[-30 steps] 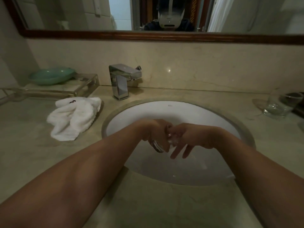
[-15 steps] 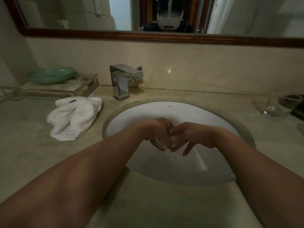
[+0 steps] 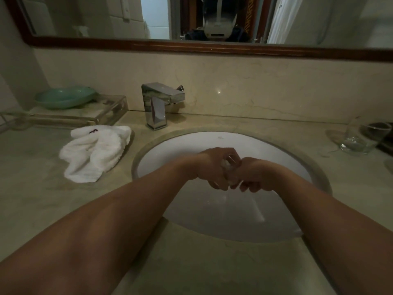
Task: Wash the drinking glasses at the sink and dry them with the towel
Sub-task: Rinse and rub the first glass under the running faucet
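White towel [image 3: 93,154], illegible dark stitched mark [image 3: 93,131]

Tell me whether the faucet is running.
Off, it seems: no stream falls from the faucet into the sink.

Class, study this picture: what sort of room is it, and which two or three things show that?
Most likely a bathroom, perhaps in a hotel: a round white basin sunk into a stone counter, a chrome tap behind it, and a wide wood-framed mirror above.

right fingers [image 3: 249,186] curled in, gripping glass [image 3: 230,165]
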### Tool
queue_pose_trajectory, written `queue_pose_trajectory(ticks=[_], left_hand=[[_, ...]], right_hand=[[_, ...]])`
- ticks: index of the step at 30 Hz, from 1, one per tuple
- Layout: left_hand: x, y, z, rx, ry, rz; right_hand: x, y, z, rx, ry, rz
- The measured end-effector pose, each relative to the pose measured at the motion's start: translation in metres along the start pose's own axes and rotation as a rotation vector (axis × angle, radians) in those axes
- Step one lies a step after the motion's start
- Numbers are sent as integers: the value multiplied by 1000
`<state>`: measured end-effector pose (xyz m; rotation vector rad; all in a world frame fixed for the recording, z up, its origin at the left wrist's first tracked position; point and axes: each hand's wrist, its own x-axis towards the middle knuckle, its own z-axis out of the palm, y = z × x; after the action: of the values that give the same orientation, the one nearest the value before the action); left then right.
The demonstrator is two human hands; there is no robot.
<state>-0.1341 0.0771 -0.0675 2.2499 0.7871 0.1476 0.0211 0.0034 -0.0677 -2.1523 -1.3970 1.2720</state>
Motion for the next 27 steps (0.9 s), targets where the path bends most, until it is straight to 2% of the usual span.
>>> queue_pose_trajectory(ticks=[2, 4, 9, 12, 13, 17, 23, 27], left_hand=[[3, 0, 2, 32, 9, 41], [5, -6, 5, -45, 5, 60], [3, -15, -10, -337, 53, -69], [-1, -10, -14, -622, -3, -158], [-1, -9, -12, -642, -16, -199], [-3, -1, -4, -589, 1, -217], [-8, 8, 1, -403, -17, -146], [-4, 7, 1, -391, 78, -133]], right_hand=[[4, 1, -2, -15, 62, 25], [6, 2, -3, 45, 105, 57], [5, 2, -5, 462, -13, 54], [4, -1, -6, 623, -95, 24], [4, -1, -5, 657, -121, 23], [1, 0, -5, 564, -161, -6], [0, 4, -1, 164, -60, -17], [10, 7, -3, 330, -27, 12]])
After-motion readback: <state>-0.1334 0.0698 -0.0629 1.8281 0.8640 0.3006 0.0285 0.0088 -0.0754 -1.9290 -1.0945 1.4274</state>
